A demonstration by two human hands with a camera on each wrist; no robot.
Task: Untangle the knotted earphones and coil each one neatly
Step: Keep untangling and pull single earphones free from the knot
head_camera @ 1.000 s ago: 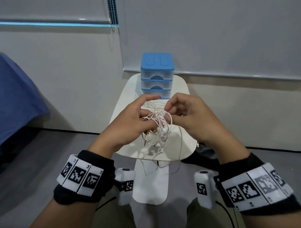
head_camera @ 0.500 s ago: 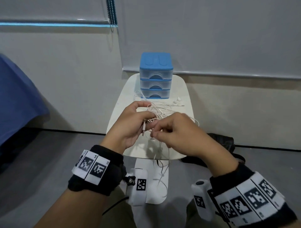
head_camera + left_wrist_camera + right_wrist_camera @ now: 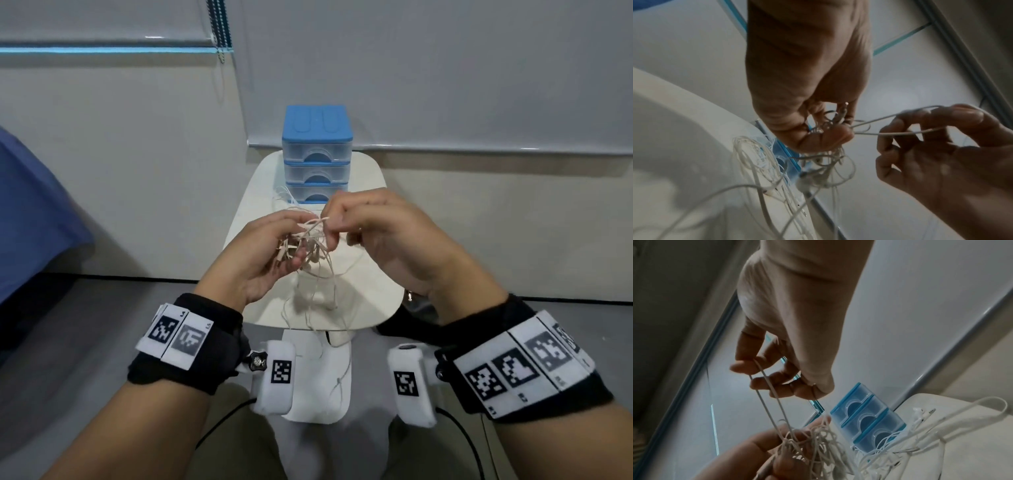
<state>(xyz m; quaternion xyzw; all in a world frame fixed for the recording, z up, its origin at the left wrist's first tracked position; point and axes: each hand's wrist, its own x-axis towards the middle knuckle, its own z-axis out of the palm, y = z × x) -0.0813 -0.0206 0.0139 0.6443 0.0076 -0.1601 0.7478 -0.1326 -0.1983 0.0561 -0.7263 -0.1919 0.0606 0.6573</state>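
Observation:
A knotted bundle of white earphones [image 3: 310, 240] hangs in the air above the small white table [image 3: 373, 298]. My left hand [image 3: 270, 253] grips the knot [image 3: 830, 125] between thumb and fingers. My right hand [image 3: 363, 226] pinches a loop of cable [image 3: 766, 386] drawn out of the knot. Loose cable ends [image 3: 318, 308] dangle past the table's front edge. More white earphones [image 3: 920, 417] lie on the table by the drawers.
A blue three-drawer plastic organizer [image 3: 317, 154] stands at the back of the table. A white wall and roller blind rise behind it. A blue cloth [image 3: 30, 212] lies at the left. A dark object [image 3: 411, 318] sits on the grey floor to the right.
Both hands have risen and drawn apart a little. My right hand, earlier low and close against the left, now holds a loop pulled up and out of the knot.

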